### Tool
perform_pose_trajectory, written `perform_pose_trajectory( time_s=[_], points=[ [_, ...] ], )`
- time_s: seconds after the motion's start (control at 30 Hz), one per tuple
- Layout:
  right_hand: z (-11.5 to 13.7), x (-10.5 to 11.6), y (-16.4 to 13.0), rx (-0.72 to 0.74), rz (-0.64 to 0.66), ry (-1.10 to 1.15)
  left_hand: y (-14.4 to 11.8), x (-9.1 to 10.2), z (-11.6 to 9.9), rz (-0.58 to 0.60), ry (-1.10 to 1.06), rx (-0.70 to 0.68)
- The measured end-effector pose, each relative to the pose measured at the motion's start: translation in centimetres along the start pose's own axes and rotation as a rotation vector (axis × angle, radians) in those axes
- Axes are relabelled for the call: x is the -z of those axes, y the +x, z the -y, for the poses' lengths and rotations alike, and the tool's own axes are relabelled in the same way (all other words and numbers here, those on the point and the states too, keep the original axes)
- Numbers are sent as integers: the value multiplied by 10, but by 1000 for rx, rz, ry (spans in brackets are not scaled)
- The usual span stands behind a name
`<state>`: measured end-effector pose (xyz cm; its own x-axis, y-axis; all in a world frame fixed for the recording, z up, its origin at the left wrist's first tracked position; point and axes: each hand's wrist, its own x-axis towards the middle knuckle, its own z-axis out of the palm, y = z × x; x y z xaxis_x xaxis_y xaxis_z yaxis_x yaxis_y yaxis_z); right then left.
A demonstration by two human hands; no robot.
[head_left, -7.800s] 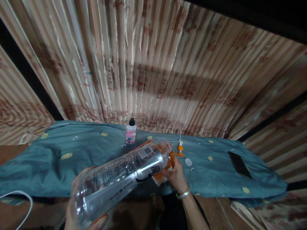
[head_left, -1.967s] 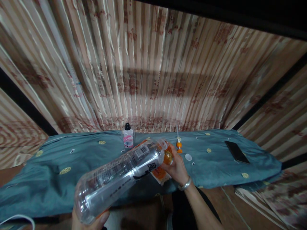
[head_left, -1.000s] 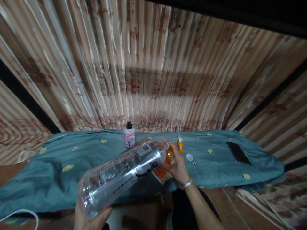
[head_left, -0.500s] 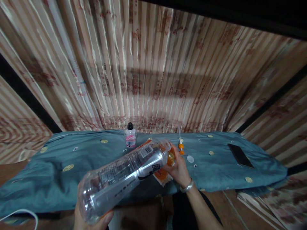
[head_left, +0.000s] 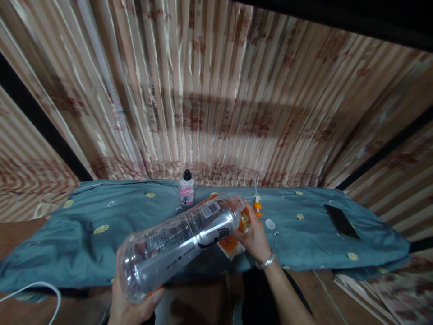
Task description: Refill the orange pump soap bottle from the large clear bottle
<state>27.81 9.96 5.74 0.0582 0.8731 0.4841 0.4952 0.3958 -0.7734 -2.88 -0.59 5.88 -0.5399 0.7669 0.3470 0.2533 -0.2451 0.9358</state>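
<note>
My left hand (head_left: 135, 304) is wrapped round the base end of a large clear plastic bottle (head_left: 179, 248) with a silver label and barcode. The bottle lies tilted, its neck up and to the right. My right hand (head_left: 254, 238), with a bracelet at the wrist, grips a small amber bottle (head_left: 244, 222) right at the clear bottle's neck. Whether the two mouths touch I cannot tell. Partly behind the clear bottle lies an orange item with a pale frayed edge (head_left: 232, 248). An orange-and-white pump head (head_left: 257, 206) and a white disc (head_left: 269, 224) lie to the right of my right hand.
A small bottle with a black cap and pink label (head_left: 187, 190) stands near the back edge. At the right lies a dark phone (head_left: 341, 222) on the teal patterned cloth (head_left: 304, 243). Striped curtains (head_left: 216, 113) hang behind, and a white cable (head_left: 56, 293) loops at lower left.
The view has shifted slightly. Both hands still hold the two bottles together, and the clear bottle's base sits a little higher and further right in view.
</note>
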Motion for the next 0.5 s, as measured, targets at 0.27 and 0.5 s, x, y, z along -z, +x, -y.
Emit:
perform_pose_trajectory(
  time_s=[0.27, 0.5],
  points=[
    [0, 2, 1, -5, 14, -15, -1, -7, 0, -16, -6, -120],
    [0, 1, 0, 1, 0, -6, 19, 24, 31, 213, 19, -133]
  ],
)
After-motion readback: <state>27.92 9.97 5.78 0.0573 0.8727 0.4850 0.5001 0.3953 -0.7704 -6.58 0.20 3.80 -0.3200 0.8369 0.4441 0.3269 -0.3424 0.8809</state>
